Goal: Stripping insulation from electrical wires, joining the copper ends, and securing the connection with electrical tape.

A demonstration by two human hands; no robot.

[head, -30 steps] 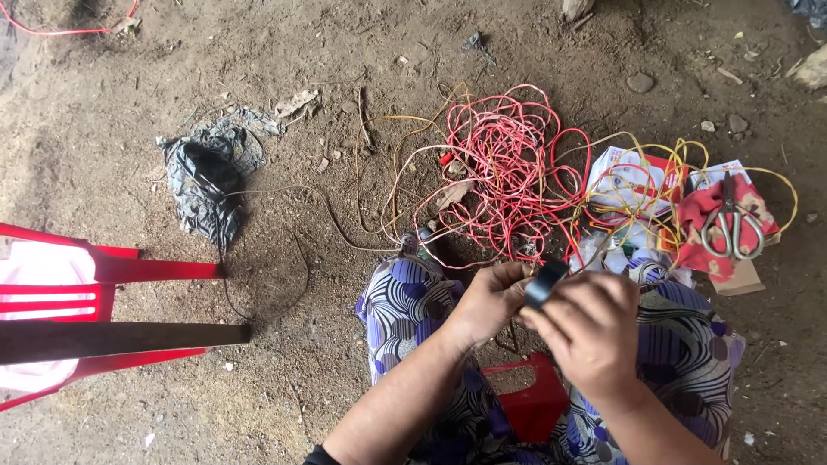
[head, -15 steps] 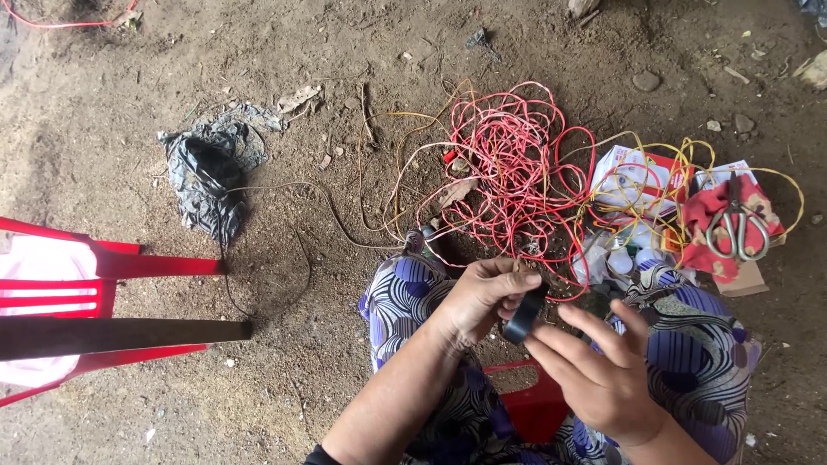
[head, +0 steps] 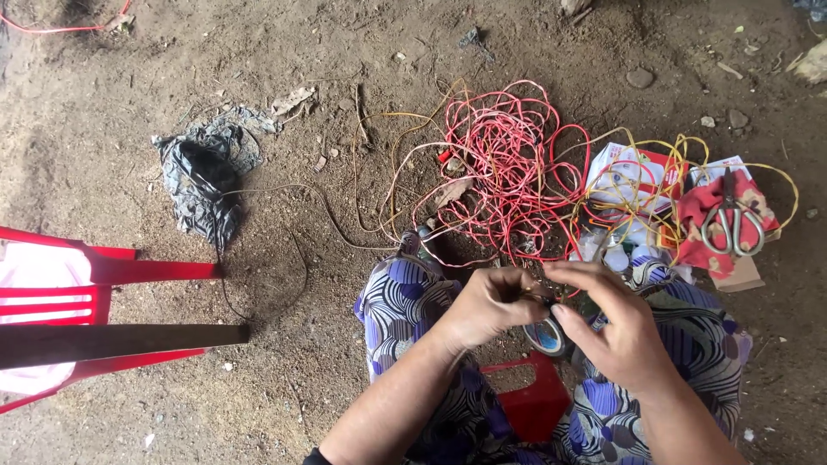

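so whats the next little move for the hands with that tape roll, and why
Probably draw the tape end a little further off the roll. The left hand pinches something small, seemingly wire, just above the black tape roll, which hangs between both hands, and the right hand has fingers at the roll's edge. The tangled red wire lies ahead on the dirt.

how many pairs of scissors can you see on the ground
1. The scissors lie on a red cloth at the far right, beside the wire tangle; more could be hidden under the wires.
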